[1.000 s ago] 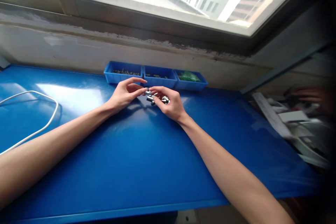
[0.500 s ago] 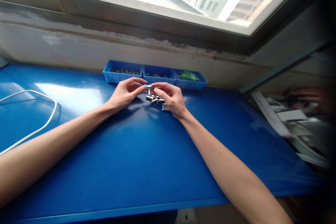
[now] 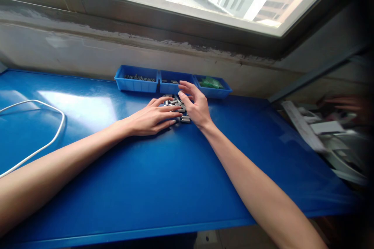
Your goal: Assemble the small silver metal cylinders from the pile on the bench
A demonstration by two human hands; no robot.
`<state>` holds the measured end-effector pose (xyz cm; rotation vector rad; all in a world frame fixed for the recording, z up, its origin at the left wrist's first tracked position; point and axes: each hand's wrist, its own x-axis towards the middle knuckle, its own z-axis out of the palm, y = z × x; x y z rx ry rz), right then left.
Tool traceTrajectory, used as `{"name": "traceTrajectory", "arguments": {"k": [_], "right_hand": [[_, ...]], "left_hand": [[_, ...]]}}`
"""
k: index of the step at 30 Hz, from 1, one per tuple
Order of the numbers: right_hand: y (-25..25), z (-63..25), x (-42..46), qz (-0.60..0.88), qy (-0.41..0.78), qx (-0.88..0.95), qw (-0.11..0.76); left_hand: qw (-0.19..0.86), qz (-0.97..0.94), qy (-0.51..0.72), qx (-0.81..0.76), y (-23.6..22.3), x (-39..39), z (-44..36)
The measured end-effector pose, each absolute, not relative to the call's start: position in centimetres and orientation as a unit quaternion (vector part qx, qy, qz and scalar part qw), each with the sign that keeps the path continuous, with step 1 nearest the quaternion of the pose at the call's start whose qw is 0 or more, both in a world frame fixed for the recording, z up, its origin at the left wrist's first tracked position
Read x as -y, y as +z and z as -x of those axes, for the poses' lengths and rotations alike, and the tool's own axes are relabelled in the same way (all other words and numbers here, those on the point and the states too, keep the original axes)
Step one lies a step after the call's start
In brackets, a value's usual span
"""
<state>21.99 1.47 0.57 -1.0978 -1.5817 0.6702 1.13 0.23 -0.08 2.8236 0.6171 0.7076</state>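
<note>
A small heap of several shiny metal pieces (image 3: 179,107) lies on the blue table (image 3: 140,175), just in front of three blue bins. My left hand (image 3: 152,118) lies flat on the table with fingers stretched out, its tips touching the heap's left side. My right hand (image 3: 196,105) hovers over the heap's right side, fingers spread and slightly curled, reaching toward the middle bin (image 3: 172,87). Neither hand visibly holds a piece.
The left bin (image 3: 136,81) holds small dark parts, the right bin (image 3: 213,85) green ones. A white cable (image 3: 43,124) loops across the table's left. Another person's hand (image 3: 346,103) works over cluttered trays at the right. A window wall runs behind.
Both hands held a metal piece between their fingertips above the heap. Now the left hand has dropped flat against the heap and the right hand has opened and moved toward the bins.
</note>
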Motion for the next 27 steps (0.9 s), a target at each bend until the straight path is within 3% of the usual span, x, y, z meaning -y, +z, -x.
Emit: {"name": "traceTrajectory", "arguments": {"k": [9, 27], "right_hand": [[-0.4, -21.4, -1.6, 0.531, 0.319, 0.540, 0.569], [0.0, -20.5, -0.7, 0.527, 0.287, 0.572, 0.558]], "left_hand": [[0.077, -0.960, 0.180, -0.201, 0.3, 0.2, -1.2], [0.029, -0.965, 0.211, -0.153, 0.5, 0.6, -1.5]]}}
